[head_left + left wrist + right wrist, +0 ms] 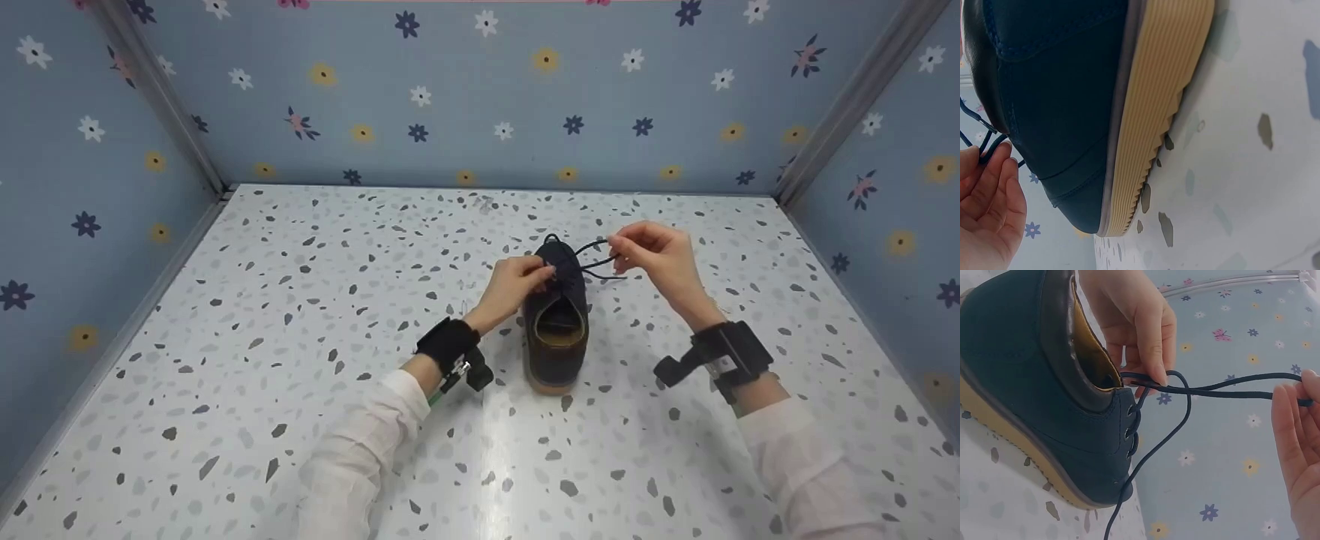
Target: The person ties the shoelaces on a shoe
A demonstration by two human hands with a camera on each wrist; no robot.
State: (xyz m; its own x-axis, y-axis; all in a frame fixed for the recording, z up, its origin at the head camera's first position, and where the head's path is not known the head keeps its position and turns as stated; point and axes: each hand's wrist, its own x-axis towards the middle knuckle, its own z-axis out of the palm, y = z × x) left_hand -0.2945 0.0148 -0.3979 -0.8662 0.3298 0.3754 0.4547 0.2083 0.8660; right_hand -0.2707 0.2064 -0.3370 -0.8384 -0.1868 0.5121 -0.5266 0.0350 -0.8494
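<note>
A dark blue lace-up shoe (556, 367) with a ribbed tan sole (1151, 101) stands upright on the table, heel toward me. My left hand (516, 285) is over its lacing, thumb and fingers pinching the dark shoelace (1230, 393) close to the top eyelets. Off to the shoe's right, my right hand (660, 259) pinches a loop of the lace between thumb and fingertips. Two strands run nearly straight between the hands in the right wrist view. A loose lace end (1135, 471) hangs down past the toe there. Another small loop sticks out beyond the toe in the head view.
The speckled white table (262, 337) lies under the shoe. Blue flowered panels (480, 90) enclose it at the back and both sides, with grey metal strips (862, 97) at the corners. Each wrist wears a black strap mount (731, 360).
</note>
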